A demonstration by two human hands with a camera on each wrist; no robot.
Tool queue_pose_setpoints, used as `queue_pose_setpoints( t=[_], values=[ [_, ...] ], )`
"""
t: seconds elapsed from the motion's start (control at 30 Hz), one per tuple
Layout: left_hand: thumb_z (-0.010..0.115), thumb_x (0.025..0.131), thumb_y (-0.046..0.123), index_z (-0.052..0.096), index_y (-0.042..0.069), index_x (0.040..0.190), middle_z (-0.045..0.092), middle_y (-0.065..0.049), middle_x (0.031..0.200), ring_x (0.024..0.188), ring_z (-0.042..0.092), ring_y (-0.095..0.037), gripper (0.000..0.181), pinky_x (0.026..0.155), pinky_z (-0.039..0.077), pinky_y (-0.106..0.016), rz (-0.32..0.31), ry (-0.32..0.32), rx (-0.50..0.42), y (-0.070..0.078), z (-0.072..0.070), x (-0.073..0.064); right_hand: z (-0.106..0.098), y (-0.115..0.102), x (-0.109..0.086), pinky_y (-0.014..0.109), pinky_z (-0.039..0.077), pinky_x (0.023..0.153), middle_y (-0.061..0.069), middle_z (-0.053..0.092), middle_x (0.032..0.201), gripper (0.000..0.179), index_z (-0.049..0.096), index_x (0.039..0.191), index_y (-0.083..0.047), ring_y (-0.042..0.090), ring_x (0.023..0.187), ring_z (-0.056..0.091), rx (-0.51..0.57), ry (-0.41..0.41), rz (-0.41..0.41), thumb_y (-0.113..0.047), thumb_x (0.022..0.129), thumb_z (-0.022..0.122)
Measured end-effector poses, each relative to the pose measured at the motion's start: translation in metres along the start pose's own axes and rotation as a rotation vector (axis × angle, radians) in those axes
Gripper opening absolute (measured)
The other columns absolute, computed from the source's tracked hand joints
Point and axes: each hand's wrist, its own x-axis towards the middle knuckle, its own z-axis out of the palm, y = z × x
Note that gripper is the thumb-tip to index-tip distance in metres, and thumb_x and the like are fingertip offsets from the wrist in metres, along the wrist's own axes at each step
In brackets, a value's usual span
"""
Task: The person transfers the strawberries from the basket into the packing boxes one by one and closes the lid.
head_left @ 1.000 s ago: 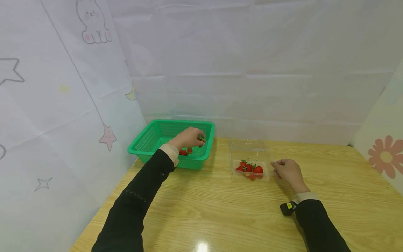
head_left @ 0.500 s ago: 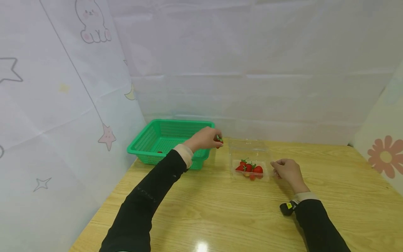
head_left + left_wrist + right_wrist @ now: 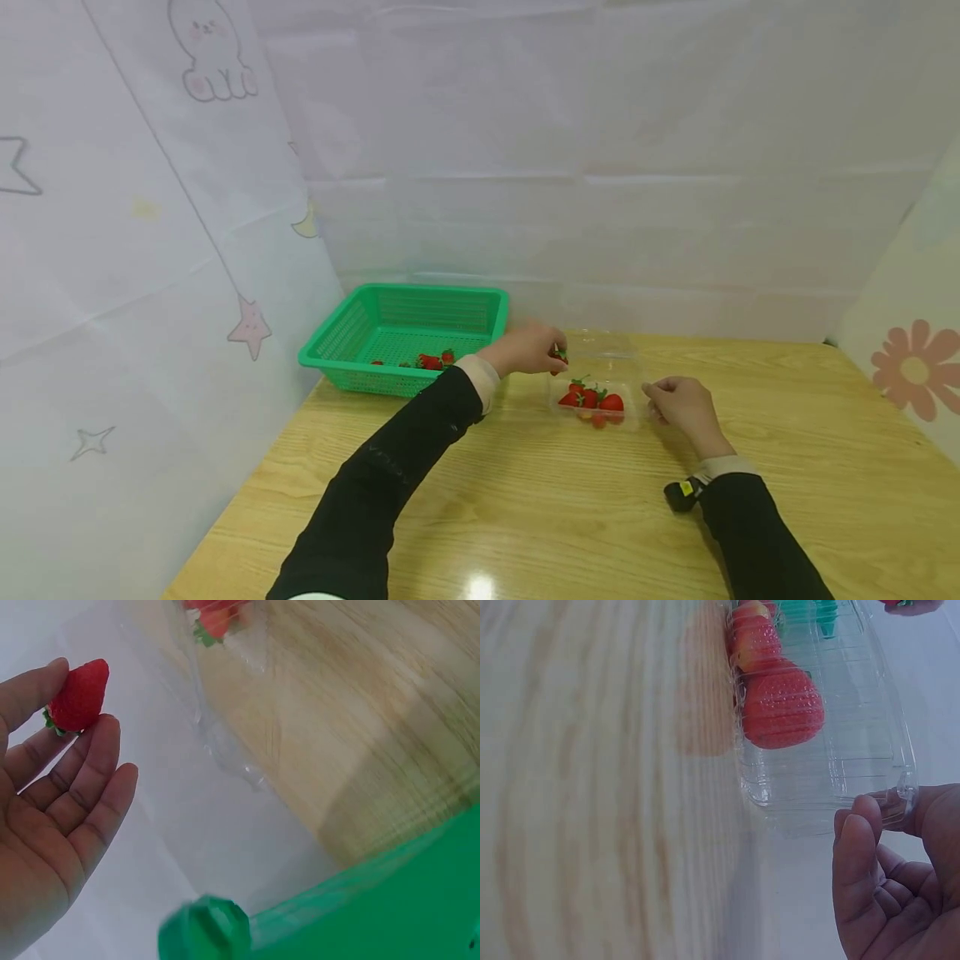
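Note:
My left hand [image 3: 528, 348] pinches a strawberry [image 3: 79, 696] between thumb and fingertips, its green leaves facing the palm in the left wrist view. That hand is in the air at the left side of a clear plastic box [image 3: 633, 414], whose lid stands raised at the back. Several strawberries [image 3: 591, 400] lie inside the box. At the box's right rim, my right hand [image 3: 684, 410] pinches the edge between thumb and fingers, as the right wrist view shows. In that view a large strawberry [image 3: 783, 705] presses near the clear wall.
A green plastic basket [image 3: 345, 367] stands left of the box, with several strawberries [image 3: 431, 362] on its floor, partly hidden by its front wall. Both rest on a wooden table [image 3: 540, 508]. A white printed cloth [image 3: 600, 208] hangs behind and at the sides.
My left hand has moved right with the strawberry, out from over the basket to the box's left side. The right hand has stayed at the box's rim.

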Motion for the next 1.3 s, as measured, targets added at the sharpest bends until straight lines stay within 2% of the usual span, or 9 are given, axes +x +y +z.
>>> queue_pose_setpoints(
  t=[0.17, 0.43, 0.67, 0.9, 1.07, 1.3],
  values=[
    [0.067, 0.094, 0.028, 0.068, 0.017, 0.099, 0.062, 0.008, 0.086, 0.076, 0.058, -0.006, 0.013, 0.068, 0.047, -0.022, 0.035, -0.024, 0.031, 0.002, 0.012, 0.015, 0.001, 0.001, 0.001, 0.033, 0.051, 0.057, 0.007, 0.065, 0.069, 0.043, 0.065, 0.102, 0.008, 0.023, 0.063, 0.063, 0.013, -0.003, 0.009, -0.033, 0.101, 0.053],
    [0.069, 0.093, 0.021, 0.070, 0.012, 0.112, 0.066, 0.001, 0.106, 0.092, 0.061, -0.012, 0.021, 0.078, 0.048, -0.022, 0.059, -0.049, 0.177, 0.006, 0.030, 0.035, 0.001, 0.001, 0.001, 0.033, 0.052, 0.058, 0.008, 0.065, 0.070, 0.040, 0.064, 0.105, 0.009, 0.023, 0.064, 0.063, 0.024, -0.004, 0.014, -0.030, 0.101, 0.053],
    [0.069, 0.091, 0.011, 0.070, 0.014, 0.093, 0.063, 0.005, 0.086, 0.079, 0.057, -0.010, 0.003, 0.068, 0.046, -0.021, 0.062, -0.087, 0.297, 0.004, 0.047, 0.048, 0.001, 0.001, 0.001, 0.033, 0.051, 0.057, 0.009, 0.065, 0.070, 0.040, 0.064, 0.106, 0.009, 0.023, 0.063, 0.062, 0.008, 0.001, 0.012, -0.030, 0.101, 0.053],
    [0.063, 0.093, 0.003, 0.061, 0.016, 0.083, 0.058, 0.004, 0.080, 0.072, 0.052, -0.011, 0.016, 0.065, 0.044, -0.024, 0.046, -0.124, 0.453, 0.012, 0.056, 0.052, 0.000, 0.001, 0.001, 0.033, 0.051, 0.057, 0.010, 0.066, 0.072, 0.042, 0.064, 0.106, 0.009, 0.023, 0.064, 0.063, 0.013, 0.004, 0.016, -0.031, 0.101, 0.053],
    [0.060, 0.096, 0.007, 0.064, 0.017, 0.087, 0.062, 0.004, 0.086, 0.076, 0.057, -0.010, 0.015, 0.068, 0.047, -0.022, 0.048, -0.126, 0.548, 0.019, 0.057, 0.045, 0.001, 0.002, 0.001, 0.033, 0.051, 0.058, 0.010, 0.066, 0.072, 0.042, 0.064, 0.107, 0.009, 0.023, 0.064, 0.063, 0.017, 0.000, 0.032, -0.032, 0.101, 0.053],
    [0.056, 0.099, 0.009, 0.069, 0.017, 0.095, 0.066, 0.003, 0.092, 0.082, 0.061, -0.010, 0.016, 0.072, 0.050, -0.021, 0.036, -0.145, 0.590, 0.020, 0.059, 0.043, 0.001, 0.003, 0.002, 0.032, 0.051, 0.057, 0.010, 0.066, 0.073, 0.043, 0.063, 0.109, 0.009, 0.022, 0.064, 0.063, 0.019, -0.005, 0.031, -0.032, 0.101, 0.053]
  ],
)
